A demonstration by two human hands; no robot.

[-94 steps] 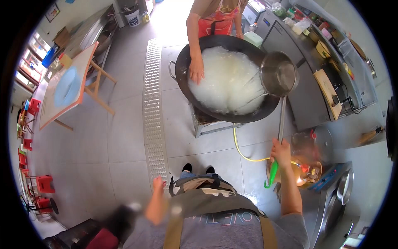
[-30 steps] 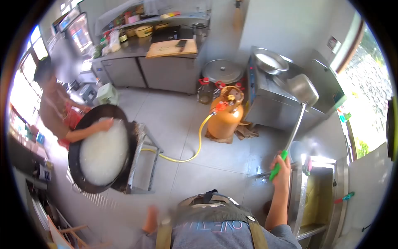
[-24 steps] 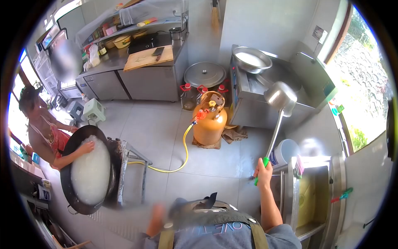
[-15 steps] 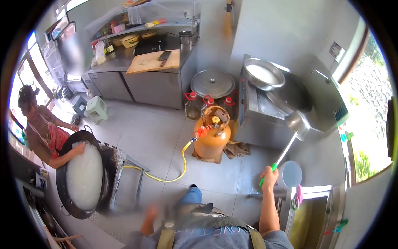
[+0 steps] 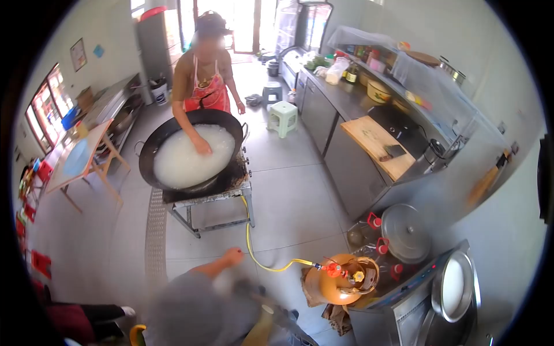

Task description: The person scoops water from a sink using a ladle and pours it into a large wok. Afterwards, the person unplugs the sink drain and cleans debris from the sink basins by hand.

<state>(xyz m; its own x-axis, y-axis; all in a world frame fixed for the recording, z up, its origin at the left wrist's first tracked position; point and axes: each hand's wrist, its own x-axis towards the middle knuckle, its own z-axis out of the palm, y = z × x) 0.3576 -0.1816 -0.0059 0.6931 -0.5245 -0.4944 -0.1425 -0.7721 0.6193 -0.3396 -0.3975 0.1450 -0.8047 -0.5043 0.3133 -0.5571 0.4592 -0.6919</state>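
My left hand [image 5: 234,255] is held out over the floor with its fingers curled in, and I see nothing in it. It is nearest to the yellow gas hose [image 5: 249,233] and the burner stand [image 5: 245,199]. On that stand sits a large black wok [image 5: 151,135] full of cloudy white liquid [image 5: 187,161]. A co-worker's hand [image 5: 201,145] dips into the liquid. The orange gas cylinder [image 5: 328,285] stands to the right of my left hand. My right hand is outside the view, and so is the ladle it held earlier.
A co-worker in a red apron [image 5: 208,92] stands behind the wok. A pale green stool [image 5: 283,118] is on the floor. At right are a counter with a cutting board [image 5: 369,141], red-capped jugs [image 5: 382,248], a large lidded pot [image 5: 407,230] and a steel basin [image 5: 453,285].
My view has swung left, bringing the wok and co-worker towards the middle. My right hand, gripping the green-handled ladle before, has left the picture. The co-worker's hand has moved across the liquid.
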